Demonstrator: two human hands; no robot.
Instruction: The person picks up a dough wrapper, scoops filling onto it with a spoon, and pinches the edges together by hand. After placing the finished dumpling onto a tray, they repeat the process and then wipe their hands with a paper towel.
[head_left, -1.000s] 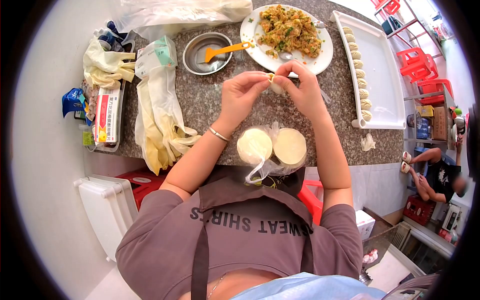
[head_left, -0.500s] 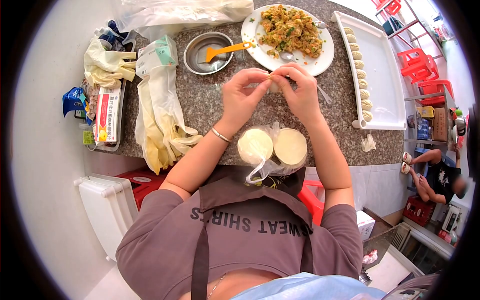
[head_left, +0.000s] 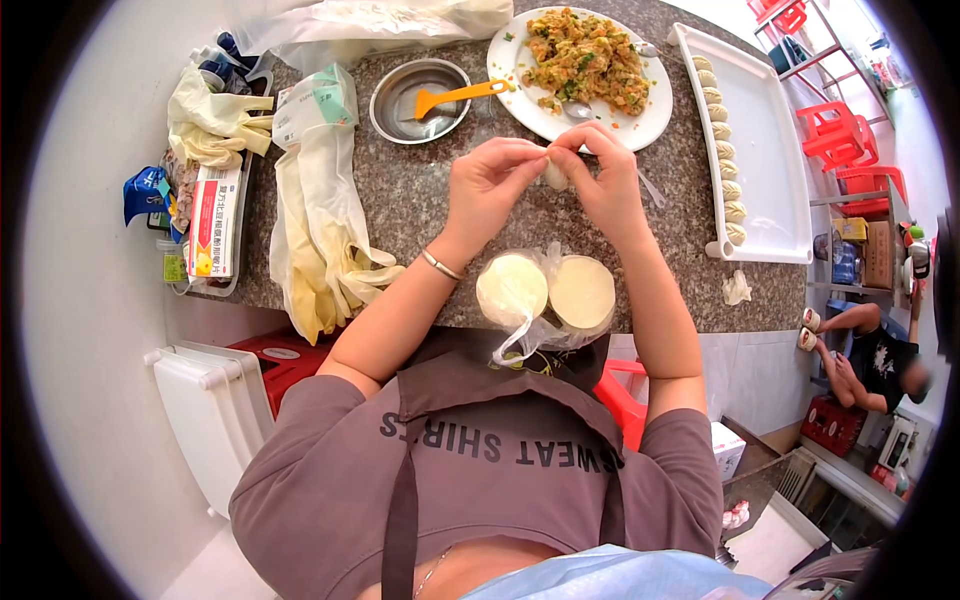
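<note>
Between the fingertips of both hands is a small pale dumpling (head_left: 553,177), mostly hidden by the fingers. My left hand (head_left: 492,185) pinches it from one side, and my right hand (head_left: 603,187) pinches the other side. They meet above the speckled countertop, just in front of a white plate (head_left: 505,62) of chopped filling (head_left: 585,62). Close to my body lie two stacks of round dumpling wrappers (head_left: 511,288) in clear plastic bags. On the right, a white tray (head_left: 765,160) carries a row of pleated dumplings (head_left: 729,168) along its left side.
A metal bowl (head_left: 385,108) with an orange-handled tool (head_left: 455,97) stands left of the plate. Pale gloves (head_left: 320,240) hang near the counter's front edge. A crowded tray with a medicine box (head_left: 215,225) is at far left. Another person (head_left: 880,355) sits at far right.
The fingertips have shifted slightly along the dumpling's edge, and more of its pale body shows below them. Both hands stay in nearly the same place.
</note>
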